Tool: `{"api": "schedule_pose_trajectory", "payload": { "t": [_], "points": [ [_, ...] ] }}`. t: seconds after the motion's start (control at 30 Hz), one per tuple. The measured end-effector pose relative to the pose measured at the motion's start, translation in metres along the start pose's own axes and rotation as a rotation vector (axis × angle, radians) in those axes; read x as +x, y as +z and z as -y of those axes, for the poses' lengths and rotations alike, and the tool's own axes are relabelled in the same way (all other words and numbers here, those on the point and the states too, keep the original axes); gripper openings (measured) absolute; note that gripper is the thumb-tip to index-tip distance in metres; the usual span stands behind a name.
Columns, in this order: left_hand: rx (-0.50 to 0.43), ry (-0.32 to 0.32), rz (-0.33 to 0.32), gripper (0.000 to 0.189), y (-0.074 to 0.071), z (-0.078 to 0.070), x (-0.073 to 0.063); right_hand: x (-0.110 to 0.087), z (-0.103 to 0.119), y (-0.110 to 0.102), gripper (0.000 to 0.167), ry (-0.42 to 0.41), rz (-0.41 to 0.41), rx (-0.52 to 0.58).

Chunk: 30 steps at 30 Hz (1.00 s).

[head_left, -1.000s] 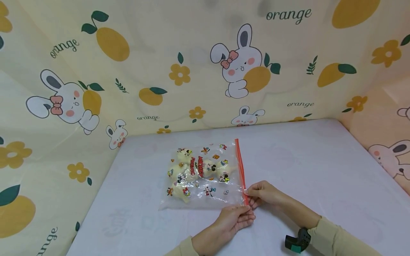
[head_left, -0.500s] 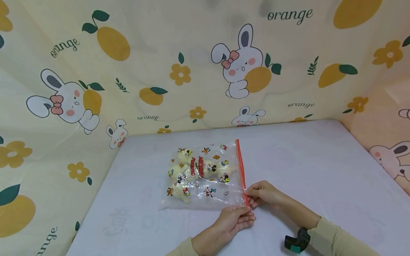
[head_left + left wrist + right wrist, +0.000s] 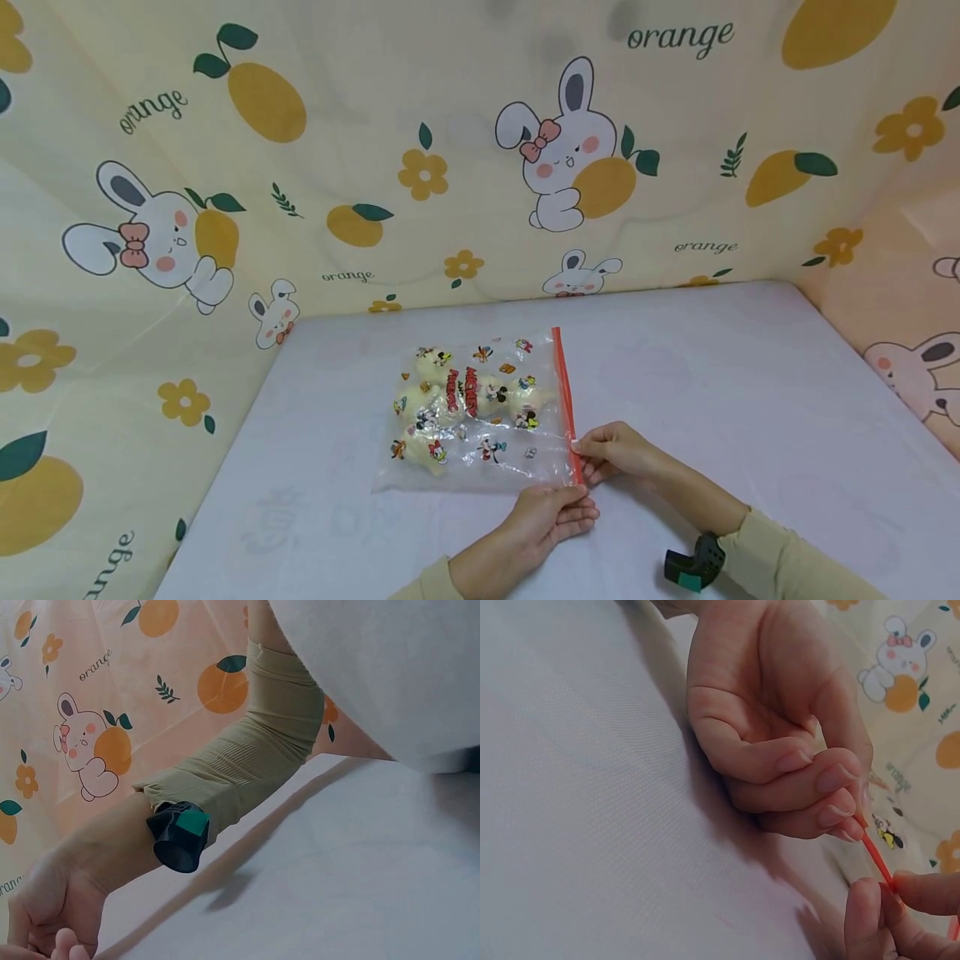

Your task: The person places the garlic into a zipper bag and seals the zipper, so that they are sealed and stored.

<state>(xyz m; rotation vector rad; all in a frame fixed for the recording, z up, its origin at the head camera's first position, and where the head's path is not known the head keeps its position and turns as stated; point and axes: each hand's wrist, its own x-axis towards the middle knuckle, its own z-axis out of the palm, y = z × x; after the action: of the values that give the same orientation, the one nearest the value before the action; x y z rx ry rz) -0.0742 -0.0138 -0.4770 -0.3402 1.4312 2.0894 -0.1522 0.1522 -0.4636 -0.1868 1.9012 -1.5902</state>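
A clear zip bag (image 3: 510,467) printed with cartoon characters lies flat on the table, with several pale yellow rounded pieces (image 3: 420,400) inside it. Its red zip strip (image 3: 561,375) runs along the right side. My left hand (image 3: 543,521) pinches the strip's near end between thumb and fingers. Just above it, my right hand (image 3: 618,452) pinches the same strip near a small white spot. In the right wrist view, the left hand (image 3: 772,720) has its fingers curled by the red strip (image 3: 877,859), and the right hand (image 3: 915,919) pinches it at the lower right.
A white cloth covers the table (image 3: 705,375). Patterned curtains (image 3: 480,167) with rabbits and oranges stand behind it and at both sides. A black wrist device (image 3: 696,562) with a green patch sits at the right sleeve.
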Motion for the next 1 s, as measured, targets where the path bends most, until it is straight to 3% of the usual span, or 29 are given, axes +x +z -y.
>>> {"api": "schedule_pose_trajectory", "payload": {
  "t": [0.6, 1.0],
  "points": [
    [0.008, 0.001, -0.001, 0.025, -0.0004, 0.001, -0.0003, 0.0024, 0.0027, -0.0024, 0.029, -0.013, 0.002, -0.037],
    [0.017, 0.004, 0.005, 0.026, -0.0018, -0.0001, -0.0008, 0.0059, 0.0041, -0.005, 0.022, 0.001, -0.012, 0.0]
  ]
}}
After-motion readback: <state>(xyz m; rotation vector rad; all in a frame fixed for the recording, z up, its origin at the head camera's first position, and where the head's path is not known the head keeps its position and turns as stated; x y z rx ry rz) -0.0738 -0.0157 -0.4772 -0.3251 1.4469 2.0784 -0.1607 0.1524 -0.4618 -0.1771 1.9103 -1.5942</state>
